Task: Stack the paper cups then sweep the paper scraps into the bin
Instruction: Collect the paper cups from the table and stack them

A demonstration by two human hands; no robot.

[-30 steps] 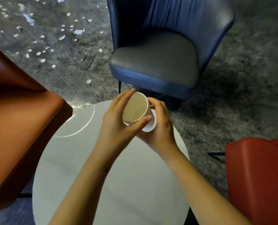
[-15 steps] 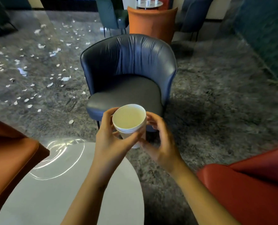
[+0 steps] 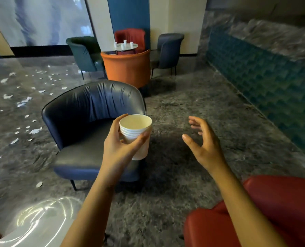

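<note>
A stack of several white paper cups point(image 3: 136, 132) is held upright in front of me, its mouth facing up. My left hand point(image 3: 120, 148) grips the stack, thumb on the right side and fingers behind it. My right hand point(image 3: 202, 141) hovers to the right of the stack, apart from it, fingers spread and holding nothing. White paper scraps point(image 3: 24, 101) lie scattered over the grey marble floor at the left. More white cups point(image 3: 124, 44) stand on a small round table far back. No bin is in view.
A dark blue armchair point(image 3: 93, 125) stands just beyond my hands. A red chair point(image 3: 273, 211) fills the lower right, and the white round table's edge point(image 3: 34, 227) the lower left. Orange point(image 3: 128, 67), green and dark chairs ring the far table. A teal tiled wall point(image 3: 273, 82) runs along the right.
My view has lifted from the white table toward the room. My right hand has let go of the cup stack and moved off to the right, while my left hand keeps holding it.
</note>
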